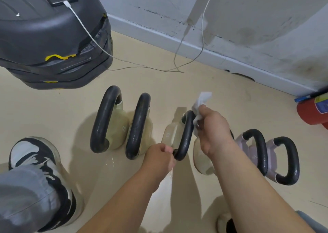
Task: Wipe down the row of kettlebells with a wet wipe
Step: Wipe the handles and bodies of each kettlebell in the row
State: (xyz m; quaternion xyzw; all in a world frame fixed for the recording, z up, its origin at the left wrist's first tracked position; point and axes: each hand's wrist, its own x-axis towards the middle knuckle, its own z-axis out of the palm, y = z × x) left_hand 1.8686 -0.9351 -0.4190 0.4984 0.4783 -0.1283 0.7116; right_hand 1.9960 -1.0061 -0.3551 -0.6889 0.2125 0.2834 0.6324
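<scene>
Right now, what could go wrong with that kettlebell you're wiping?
The kettlebell looks tipped, with the left hand gripping its handle while the right hand rubs with the wet wipe. A damp handle might slip and bump the next kettlebell. Wet glints on the floor by the shoe could make someone slide.

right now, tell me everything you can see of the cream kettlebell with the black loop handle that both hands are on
The cream kettlebell with the black loop handle is third from the left in the row on the beige floor. Its pale, matte body tips leftward and bears a faint moulded mark, the glossy handle facing the camera. The left hand grips the handle's near end; the right hand presses a crumpled white wet wipe against its far end.
</scene>
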